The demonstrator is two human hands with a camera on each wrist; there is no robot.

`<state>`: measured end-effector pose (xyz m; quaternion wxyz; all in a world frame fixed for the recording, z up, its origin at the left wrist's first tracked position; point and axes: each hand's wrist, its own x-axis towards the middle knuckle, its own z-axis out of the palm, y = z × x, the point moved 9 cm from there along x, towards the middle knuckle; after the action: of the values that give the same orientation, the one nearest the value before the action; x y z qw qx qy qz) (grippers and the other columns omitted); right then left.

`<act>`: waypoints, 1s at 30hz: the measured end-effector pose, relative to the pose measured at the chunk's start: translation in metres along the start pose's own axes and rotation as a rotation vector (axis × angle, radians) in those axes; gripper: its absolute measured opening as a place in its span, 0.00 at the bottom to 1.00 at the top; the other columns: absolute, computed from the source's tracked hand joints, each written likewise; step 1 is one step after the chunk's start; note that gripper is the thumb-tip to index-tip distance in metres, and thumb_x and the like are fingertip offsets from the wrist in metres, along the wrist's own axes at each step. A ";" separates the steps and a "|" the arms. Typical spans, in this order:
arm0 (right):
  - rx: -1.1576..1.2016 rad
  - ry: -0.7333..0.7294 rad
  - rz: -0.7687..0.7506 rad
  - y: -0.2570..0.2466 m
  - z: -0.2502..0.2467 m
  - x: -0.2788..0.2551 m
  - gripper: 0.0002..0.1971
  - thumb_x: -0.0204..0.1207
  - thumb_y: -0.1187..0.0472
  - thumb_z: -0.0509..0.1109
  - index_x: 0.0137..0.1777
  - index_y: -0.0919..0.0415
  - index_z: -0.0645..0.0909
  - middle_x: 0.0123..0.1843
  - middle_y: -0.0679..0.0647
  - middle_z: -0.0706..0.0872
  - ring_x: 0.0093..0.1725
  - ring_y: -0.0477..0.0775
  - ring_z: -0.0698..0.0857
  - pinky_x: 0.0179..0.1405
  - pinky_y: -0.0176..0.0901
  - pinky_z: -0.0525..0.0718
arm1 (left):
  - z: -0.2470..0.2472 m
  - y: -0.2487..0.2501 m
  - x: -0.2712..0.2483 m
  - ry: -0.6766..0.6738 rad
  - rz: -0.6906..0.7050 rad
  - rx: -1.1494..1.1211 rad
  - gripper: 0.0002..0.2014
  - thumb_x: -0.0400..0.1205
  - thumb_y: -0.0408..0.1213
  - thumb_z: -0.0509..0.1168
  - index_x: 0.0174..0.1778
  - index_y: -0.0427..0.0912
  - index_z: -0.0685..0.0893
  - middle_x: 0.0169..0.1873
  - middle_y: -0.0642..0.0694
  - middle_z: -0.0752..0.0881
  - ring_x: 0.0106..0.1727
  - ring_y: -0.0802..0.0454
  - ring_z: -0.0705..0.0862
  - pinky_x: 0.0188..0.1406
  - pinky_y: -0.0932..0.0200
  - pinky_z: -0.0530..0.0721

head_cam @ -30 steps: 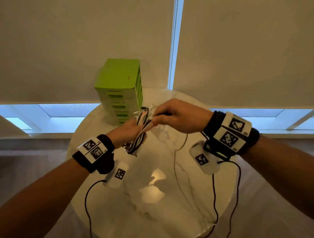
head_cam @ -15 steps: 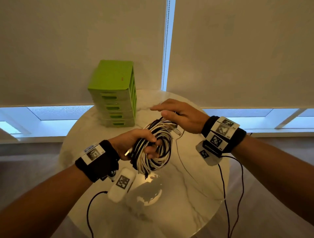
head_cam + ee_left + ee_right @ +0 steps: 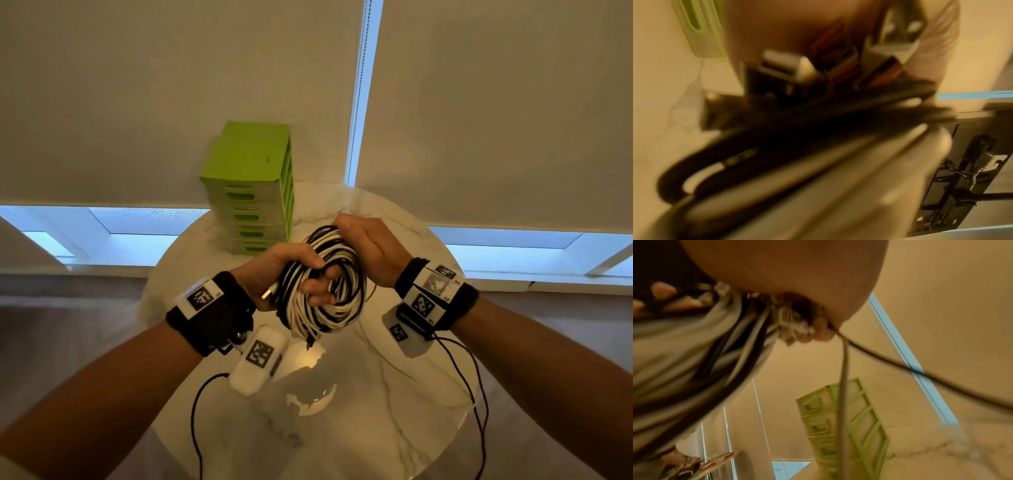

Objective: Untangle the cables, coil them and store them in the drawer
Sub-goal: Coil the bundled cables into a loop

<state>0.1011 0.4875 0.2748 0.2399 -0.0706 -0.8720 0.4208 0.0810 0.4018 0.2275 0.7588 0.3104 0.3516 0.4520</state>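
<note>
A coil of black and white cables [image 3: 325, 308] hangs above the round marble table [image 3: 376, 411]. My left hand [image 3: 301, 270] grips the coil's left side, fingers curled through its middle. My right hand [image 3: 363, 240] holds the coil's top right edge. In the right wrist view its fingertips [image 3: 818, 331] pinch the cables [image 3: 694, 361], and loose strands trail down from them. The left wrist view is blurred; it shows the cables [image 3: 818, 129] and metal plugs [image 3: 797, 68] close up. The green drawer unit [image 3: 253, 188] stands at the table's back left with all drawers closed.
Closed white blinds [image 3: 171, 85] fill the wall behind the table. Thin black wires [image 3: 462, 377] run from the wrist cameras over the table's front. The drawer unit [image 3: 842, 426] also appears in the right wrist view.
The bundle has turned from edge-on into a round coil facing me. My right hand went from pulling a strand near the drawers to gripping the coil's top right. Both hands came nearer.
</note>
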 end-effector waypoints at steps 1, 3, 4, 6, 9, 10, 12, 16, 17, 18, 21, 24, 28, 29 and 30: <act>-0.006 0.080 -0.009 0.004 -0.002 0.002 0.23 0.83 0.47 0.48 0.39 0.61 0.78 0.33 0.55 0.82 0.36 0.53 0.80 0.39 0.48 0.77 | -0.002 0.001 0.000 0.024 0.011 -0.012 0.12 0.68 0.42 0.74 0.39 0.38 0.82 0.19 0.48 0.77 0.27 0.50 0.78 0.55 0.56 0.78; -0.004 0.162 0.002 0.010 -0.001 0.005 0.27 0.82 0.47 0.48 0.40 0.69 0.78 0.33 0.63 0.83 0.36 0.60 0.81 0.38 0.51 0.78 | -0.007 0.003 -0.001 0.072 0.042 -0.034 0.15 0.66 0.43 0.76 0.39 0.37 0.82 0.19 0.48 0.76 0.26 0.50 0.78 0.54 0.56 0.81; 0.009 0.175 0.005 0.011 0.001 0.006 0.27 0.82 0.47 0.49 0.39 0.69 0.78 0.33 0.63 0.82 0.35 0.59 0.81 0.37 0.51 0.78 | -0.010 0.004 -0.003 0.087 0.064 -0.044 0.16 0.66 0.43 0.76 0.40 0.36 0.82 0.19 0.47 0.76 0.26 0.49 0.79 0.53 0.56 0.83; 0.065 0.190 -0.003 0.010 0.002 0.010 0.24 0.82 0.47 0.50 0.35 0.64 0.76 0.30 0.58 0.80 0.33 0.52 0.78 0.36 0.48 0.76 | -0.014 0.006 -0.005 0.103 0.107 -0.074 0.16 0.67 0.43 0.77 0.41 0.36 0.83 0.20 0.47 0.77 0.27 0.49 0.80 0.53 0.56 0.83; 0.259 0.172 0.140 0.034 0.008 0.022 0.25 0.80 0.40 0.54 0.37 0.60 0.80 0.35 0.50 0.82 0.36 0.43 0.80 0.41 0.40 0.80 | -0.013 0.010 -0.005 0.094 0.169 -0.155 0.17 0.69 0.42 0.77 0.46 0.34 0.85 0.24 0.47 0.80 0.33 0.48 0.84 0.54 0.54 0.82; 0.402 0.158 0.257 0.047 0.013 0.023 0.29 0.78 0.36 0.52 0.43 0.60 0.84 0.38 0.50 0.85 0.37 0.42 0.83 0.43 0.37 0.82 | -0.012 0.015 -0.004 0.096 0.206 -0.192 0.18 0.68 0.42 0.77 0.48 0.33 0.86 0.25 0.47 0.82 0.35 0.47 0.85 0.53 0.53 0.83; 0.650 0.118 0.475 0.070 0.032 0.015 0.40 0.74 0.28 0.47 0.50 0.64 0.85 0.41 0.57 0.87 0.33 0.44 0.85 0.35 0.38 0.82 | -0.018 0.031 -0.004 0.138 0.305 -0.264 0.21 0.65 0.40 0.79 0.50 0.32 0.88 0.26 0.48 0.84 0.36 0.48 0.86 0.52 0.56 0.84; 0.335 0.034 0.558 0.069 0.055 -0.027 0.34 0.86 0.42 0.39 0.34 0.64 0.76 0.20 0.54 0.72 0.17 0.45 0.68 0.23 0.37 0.67 | -0.041 0.063 -0.010 0.237 0.436 -0.338 0.21 0.65 0.40 0.79 0.50 0.32 0.86 0.24 0.50 0.82 0.33 0.51 0.84 0.45 0.60 0.85; 0.294 -0.027 0.520 0.061 0.064 -0.035 0.30 0.88 0.46 0.41 0.38 0.63 0.77 0.21 0.51 0.71 0.18 0.44 0.68 0.25 0.37 0.69 | -0.049 0.066 -0.012 0.278 0.453 -0.363 0.20 0.68 0.40 0.78 0.50 0.33 0.85 0.24 0.51 0.82 0.33 0.51 0.84 0.43 0.60 0.86; 0.245 -0.105 0.487 0.055 0.073 -0.041 0.25 0.88 0.49 0.44 0.44 0.62 0.78 0.24 0.50 0.72 0.21 0.42 0.69 0.28 0.38 0.71 | -0.059 0.068 -0.014 0.334 0.472 -0.373 0.18 0.71 0.42 0.74 0.50 0.34 0.83 0.24 0.51 0.81 0.33 0.51 0.83 0.41 0.60 0.85; 0.007 -0.356 0.356 0.037 0.093 -0.055 0.16 0.87 0.53 0.52 0.54 0.62 0.77 0.36 0.48 0.77 0.34 0.43 0.75 0.42 0.44 0.77 | -0.088 0.064 -0.019 0.561 0.485 -0.317 0.12 0.79 0.45 0.65 0.47 0.38 0.80 0.24 0.52 0.81 0.33 0.52 0.83 0.40 0.59 0.84; -0.114 -0.540 0.237 0.010 0.092 -0.058 0.11 0.86 0.56 0.56 0.53 0.60 0.78 0.42 0.52 0.81 0.41 0.51 0.78 0.47 0.48 0.78 | -0.111 0.060 -0.032 0.881 0.460 0.049 0.11 0.82 0.46 0.67 0.42 0.41 0.82 0.27 0.50 0.81 0.34 0.49 0.82 0.44 0.52 0.81; -0.117 -0.472 0.117 -0.036 0.046 -0.017 0.09 0.84 0.57 0.63 0.41 0.51 0.79 0.32 0.47 0.79 0.33 0.47 0.77 0.37 0.44 0.76 | -0.115 0.063 -0.045 1.080 0.401 0.595 0.15 0.81 0.47 0.68 0.49 0.36 0.83 0.35 0.46 0.86 0.40 0.50 0.84 0.46 0.50 0.81; -0.118 -0.443 0.101 -0.044 0.033 -0.005 0.11 0.83 0.58 0.64 0.38 0.47 0.78 0.29 0.45 0.79 0.31 0.43 0.76 0.34 0.38 0.74 | -0.111 0.062 -0.042 1.038 0.372 0.679 0.16 0.82 0.48 0.67 0.50 0.35 0.83 0.36 0.43 0.86 0.40 0.51 0.84 0.46 0.49 0.82; -0.132 -0.427 0.088 -0.050 0.021 0.007 0.12 0.82 0.59 0.65 0.37 0.46 0.78 0.27 0.41 0.80 0.30 0.40 0.77 0.33 0.31 0.72 | -0.104 0.060 -0.038 0.984 0.326 0.759 0.15 0.83 0.49 0.65 0.48 0.38 0.84 0.36 0.42 0.87 0.38 0.51 0.84 0.44 0.49 0.83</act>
<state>0.0888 0.4429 0.3041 0.0264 -0.0332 -0.9247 0.3783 -0.0450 0.4072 0.2262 0.2675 0.3633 0.7423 0.4953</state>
